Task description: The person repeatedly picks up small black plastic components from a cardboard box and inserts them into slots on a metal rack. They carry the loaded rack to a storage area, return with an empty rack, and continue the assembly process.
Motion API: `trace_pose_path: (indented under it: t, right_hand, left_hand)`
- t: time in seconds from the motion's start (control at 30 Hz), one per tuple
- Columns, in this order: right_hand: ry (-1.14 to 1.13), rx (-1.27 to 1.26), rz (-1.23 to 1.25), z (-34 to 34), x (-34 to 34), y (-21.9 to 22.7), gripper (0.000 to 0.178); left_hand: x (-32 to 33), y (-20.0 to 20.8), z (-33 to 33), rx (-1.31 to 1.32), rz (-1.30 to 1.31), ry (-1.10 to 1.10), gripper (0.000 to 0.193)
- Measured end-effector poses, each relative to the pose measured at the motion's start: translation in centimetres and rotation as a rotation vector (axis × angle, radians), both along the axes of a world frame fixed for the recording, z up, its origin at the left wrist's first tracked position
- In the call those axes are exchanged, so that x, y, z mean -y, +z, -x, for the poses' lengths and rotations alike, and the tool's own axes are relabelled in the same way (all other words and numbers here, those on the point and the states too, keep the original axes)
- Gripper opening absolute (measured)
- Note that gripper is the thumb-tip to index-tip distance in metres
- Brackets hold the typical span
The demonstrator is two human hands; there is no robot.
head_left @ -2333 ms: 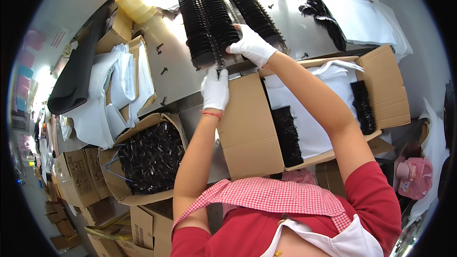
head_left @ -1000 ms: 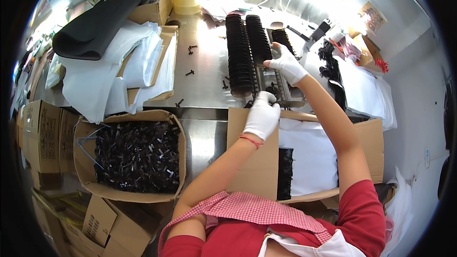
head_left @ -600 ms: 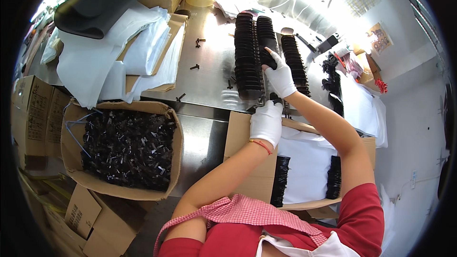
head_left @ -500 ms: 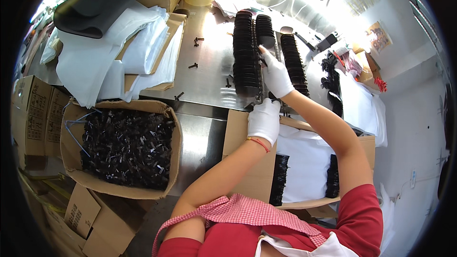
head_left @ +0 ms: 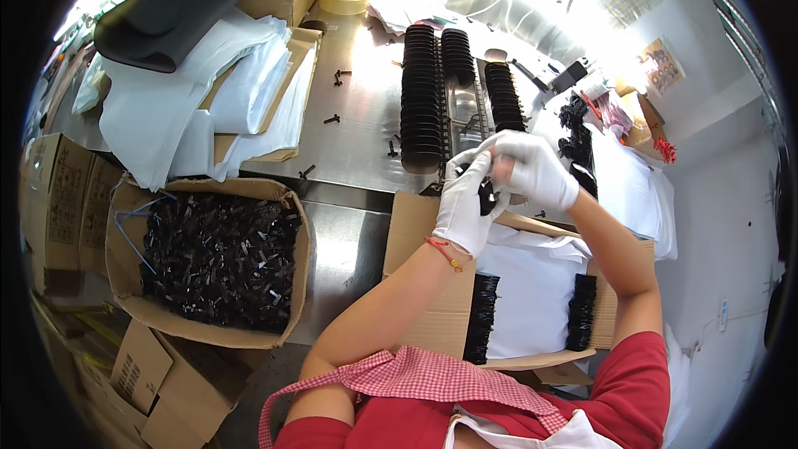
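Note:
Both my hands wear white gloves and meet over the near edge of the steel table [head_left: 357, 129]. My left hand [head_left: 464, 204] and my right hand [head_left: 528, 168] pinch a small bunch of black parts [head_left: 485, 194] between them. Just beyond them lie three long rows of stacked black parts [head_left: 421, 96] on the table. Below my hands stands an open cardboard box [head_left: 416, 233] lined with white plastic, with two rows of black parts [head_left: 481, 328] stood along its sides.
A cardboard box of loose black parts [head_left: 218, 254] sits at my left. White bags on flat cardboard [head_left: 208, 104] and a black sheet [head_left: 179, 12] lie at the table's left. Several loose black parts [head_left: 332, 119] dot the table. More cartons [head_left: 62, 199] stand far left.
My right hand has come back from the rows on the table and joined my left hand, and both now hold black parts above the box. The view has shifted slightly.

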State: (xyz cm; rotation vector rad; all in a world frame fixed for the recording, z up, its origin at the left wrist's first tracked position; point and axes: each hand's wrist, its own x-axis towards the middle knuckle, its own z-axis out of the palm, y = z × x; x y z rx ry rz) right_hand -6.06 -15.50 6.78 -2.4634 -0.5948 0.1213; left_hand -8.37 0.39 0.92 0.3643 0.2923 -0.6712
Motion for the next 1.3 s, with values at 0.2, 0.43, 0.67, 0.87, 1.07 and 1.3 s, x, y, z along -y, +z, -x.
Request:
trace_pose_path:
  t: [0.2, 0.43, 0.67, 0.87, 1.07, 1.3]
  right_hand:
    - [-0.559, 0.092, -0.161, -12.9, 2.7, -4.6, 0.078]
    - [-0.207, -0.251, -0.735, -18.3, 2.6, -8.6, 0.061]
    - [-0.451, 0.397, -0.109, -15.4, -1.9, -10.7, 0.058]
    - [-0.237, 0.701, 0.189, -16.8, -0.4, -10.5, 0.054]
    - [-0.458, 0.466, -0.128, -11.4, -0.8, -2.6, 0.037]
    - [0.170, 0.136, 0.083, -1.3, -1.4, 0.6, 0.035]
  left_hand:
    - [2.4, -6.8, -0.1, 1.052, -1.253, 0.049, 0.026]
    - [0.9, -5.7, -0.3, 1.273, -1.524, -0.209, 0.014]
    - [0.7, -5.6, -0.3, 1.244, -1.528, -0.208, 0.011]
    - [0.7, -5.2, -0.5, 1.278, -1.547, -0.221, 0.012]
    - [1.3, -3.8, -1.7, 0.630, -0.555, 0.023, 0.065]
    - [1.7, -1.3, -2.5, 0.138, -0.039, 0.266, 0.044]
